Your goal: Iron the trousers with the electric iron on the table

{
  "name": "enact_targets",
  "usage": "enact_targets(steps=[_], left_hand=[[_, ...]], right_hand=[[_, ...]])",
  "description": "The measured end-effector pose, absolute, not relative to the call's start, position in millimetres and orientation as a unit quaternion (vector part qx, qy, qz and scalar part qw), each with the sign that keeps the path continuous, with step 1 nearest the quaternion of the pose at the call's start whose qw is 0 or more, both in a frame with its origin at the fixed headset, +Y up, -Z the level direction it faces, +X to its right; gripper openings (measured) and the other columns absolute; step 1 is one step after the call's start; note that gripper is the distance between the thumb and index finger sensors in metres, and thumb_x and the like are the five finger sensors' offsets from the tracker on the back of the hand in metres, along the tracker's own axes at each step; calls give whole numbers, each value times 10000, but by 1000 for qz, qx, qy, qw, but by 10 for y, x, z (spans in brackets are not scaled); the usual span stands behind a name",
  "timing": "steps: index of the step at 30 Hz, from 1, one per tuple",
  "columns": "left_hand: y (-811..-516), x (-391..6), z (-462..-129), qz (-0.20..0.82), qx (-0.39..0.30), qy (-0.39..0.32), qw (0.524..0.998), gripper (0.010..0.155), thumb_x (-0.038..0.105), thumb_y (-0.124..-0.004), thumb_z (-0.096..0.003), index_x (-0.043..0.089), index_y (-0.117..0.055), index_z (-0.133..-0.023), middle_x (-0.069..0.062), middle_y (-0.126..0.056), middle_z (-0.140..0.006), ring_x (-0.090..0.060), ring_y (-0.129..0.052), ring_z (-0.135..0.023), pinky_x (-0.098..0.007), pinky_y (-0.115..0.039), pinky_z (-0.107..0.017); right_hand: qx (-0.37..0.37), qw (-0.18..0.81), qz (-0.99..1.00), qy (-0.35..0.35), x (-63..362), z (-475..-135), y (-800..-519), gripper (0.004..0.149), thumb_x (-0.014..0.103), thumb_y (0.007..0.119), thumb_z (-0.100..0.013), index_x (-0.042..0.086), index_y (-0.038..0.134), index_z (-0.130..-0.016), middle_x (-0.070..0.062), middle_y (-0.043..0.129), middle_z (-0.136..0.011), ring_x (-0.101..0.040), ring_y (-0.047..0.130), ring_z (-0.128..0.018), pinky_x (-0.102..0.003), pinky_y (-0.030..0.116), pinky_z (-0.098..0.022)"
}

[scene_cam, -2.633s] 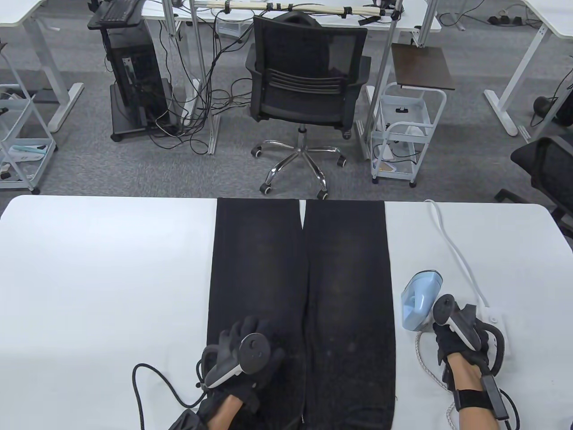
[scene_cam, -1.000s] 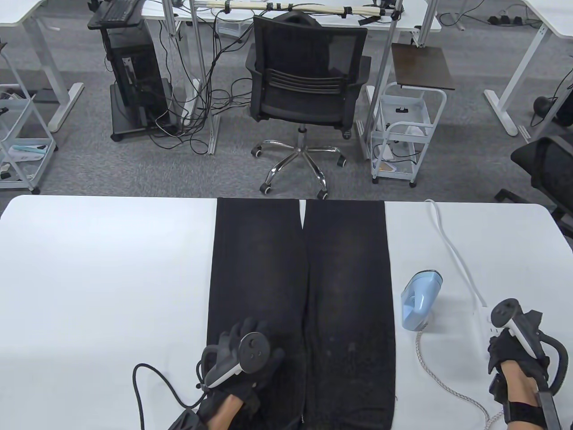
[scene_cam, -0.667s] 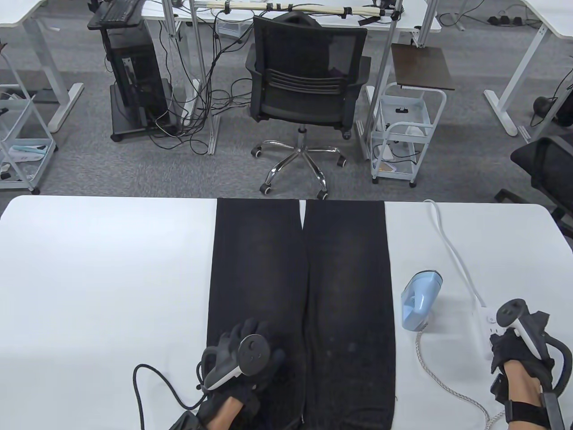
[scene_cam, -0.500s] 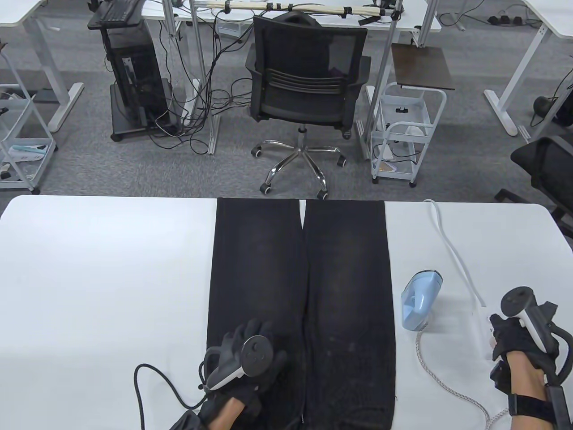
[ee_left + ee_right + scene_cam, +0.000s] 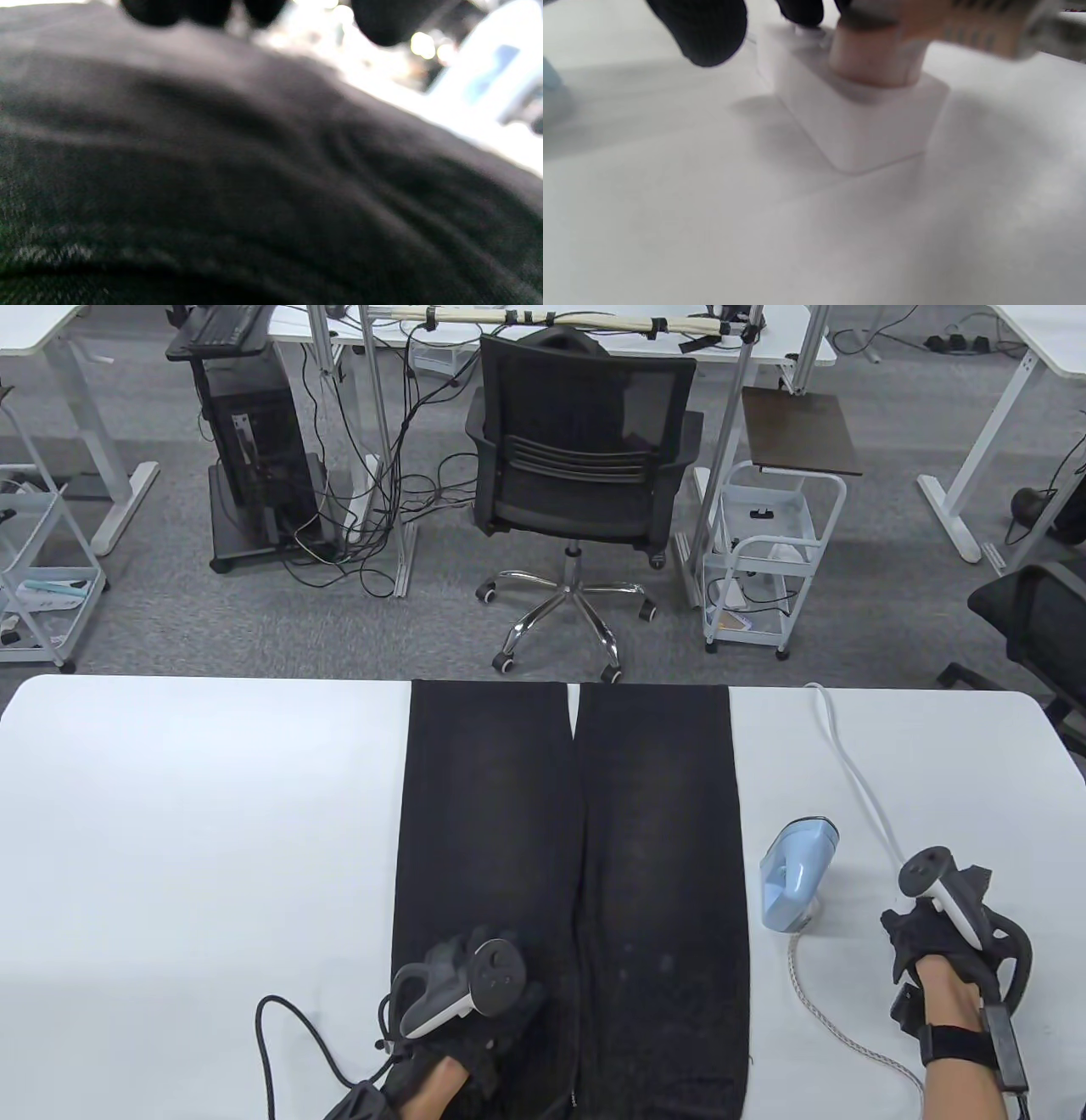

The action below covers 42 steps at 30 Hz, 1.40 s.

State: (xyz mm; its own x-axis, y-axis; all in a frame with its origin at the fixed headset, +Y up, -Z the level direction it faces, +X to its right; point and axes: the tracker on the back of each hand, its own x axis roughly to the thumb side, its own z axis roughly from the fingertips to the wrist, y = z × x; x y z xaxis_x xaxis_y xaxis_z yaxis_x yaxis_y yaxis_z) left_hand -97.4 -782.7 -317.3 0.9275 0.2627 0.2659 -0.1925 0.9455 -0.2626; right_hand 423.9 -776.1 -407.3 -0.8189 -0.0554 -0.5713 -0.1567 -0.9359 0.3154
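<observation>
Left hand [image 5: 475, 984] rests flat on the trousers [image 5: 573, 848], fingers spread, gripping nothing; soft cloth, probably shifts unless pinned. Iron [image 5: 796, 872] stands just right of them, looks heavyish, so grab its handle. Right hand's fingers [image 5: 706, 29] are by the socket block [image 5: 852, 123]; grip unclear.

You are getting a bright, evenly lit, sharp table view; the table [image 5: 170, 814] is glowing near white with faint shadows. Your left wrist view is blurring across the trousers [image 5: 237, 182], with blown-out highlights at upper right. Your right wrist view is smearing softly around the power strip [image 5: 857, 114].
</observation>
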Motion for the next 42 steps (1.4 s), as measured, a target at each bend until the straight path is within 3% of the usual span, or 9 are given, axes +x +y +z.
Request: enact_targets(steps=[5,8,16,19,25,28,31,36,42], left_hand=[[-7838,-964,-3170,112,-126,-150,974,809,540,-715,-604,29,-429,-1162,-342,-407,-1178,-634,-469,-1036,-799,-418,-666],[-7853,-950,-3171,109,-133,-151,974,809,540,-715,-602,28,-432,-1161,-344,-411,-1177,-635,-473,-1035,-800,-419,-664],[-7869,-921,-3162,99,-145,-152,973,808,540,-719,-601,28,-440,-1160,-344,-408,-1178,-640,-466,-1034,-800,-416,-666],[-7872,-919,-3154,97,-154,-152,972,789,536,-721,-602,43,-465,-1162,-323,-404,-1192,-658,-454,-1031,-803,-410,-665],[-7909,-898,-3161,90,-171,-154,969,787,536,-723,-600,44,-474,-1161,-335,-389,-1191,-664,-435,-1034,-804,-406,-665],[-7927,-891,-3167,86,-176,-154,968,790,536,-723,-599,40,-472,-1161,-340,-380,-1190,-670,-428,-1032,-804,-405,-665],[-7931,-889,-3168,84,-178,-152,969,789,536,-723,-600,40,-472,-1161,-342,-378,-1190,-668,-425,-1034,-804,-406,-665],[-7923,-904,-3156,89,-196,-153,964,785,535,-718,-602,35,-478,-1158,-343,-396,-1184,-660,-418,-1038,-798,-415,-668],[-7956,-903,-3181,83,-214,-156,961,788,531,-717,-604,31,-466,-1158,-333,-362,-1179,-646,-374,-1037,-778,-425,-677]], right_hand=[[-291,33,942,162,4221,-4086,-7794,726,491,738,-550,57,496,-1078,-253,418,-1180,-521,496,-1056,-776,468,-666],[-295,95,937,158,4300,-4083,-7788,708,481,741,-551,52,507,-1064,-265,411,-1172,-528,495,-1052,-784,462,-661],[-304,90,924,213,4331,-4083,-7732,773,529,700,-553,105,393,-1122,-234,293,-1194,-528,395,-1070,-792,410,-660],[-319,120,926,161,4332,-4007,-7469,827,532,696,-551,141,267,-1141,-230,288,-1197,-549,383,-1061,-793,390,-656],[-278,147,949,34,4101,-3794,-6725,846,546,689,-549,67,300,-1128,-280,392,-1159,-561,480,-1034,-761,454,-662],[-250,181,951,-4,3908,-3695,-6608,877,556,679,-552,28,251,-1106,-288,378,-1132,-547,506,-1024,-742,490,-665],[-221,246,943,-29,3676,-3629,-6722,908,563,682,-552,10,206,-1092,-297,358,-1117,-550,505,-1019,-739,496,-665],[-191,332,924,-20,3300,-3691,-7268,1018,585,702,-531,-21,61,-1039,-306,237,-1098,-557,453,-1024,-743,482,-667],[-206,321,924,-10,3011,-3799,-7754,1028,607,741,-509,5,70,-1003,-258,240,-1083,-539,470,-1022,-727,514,-668]])
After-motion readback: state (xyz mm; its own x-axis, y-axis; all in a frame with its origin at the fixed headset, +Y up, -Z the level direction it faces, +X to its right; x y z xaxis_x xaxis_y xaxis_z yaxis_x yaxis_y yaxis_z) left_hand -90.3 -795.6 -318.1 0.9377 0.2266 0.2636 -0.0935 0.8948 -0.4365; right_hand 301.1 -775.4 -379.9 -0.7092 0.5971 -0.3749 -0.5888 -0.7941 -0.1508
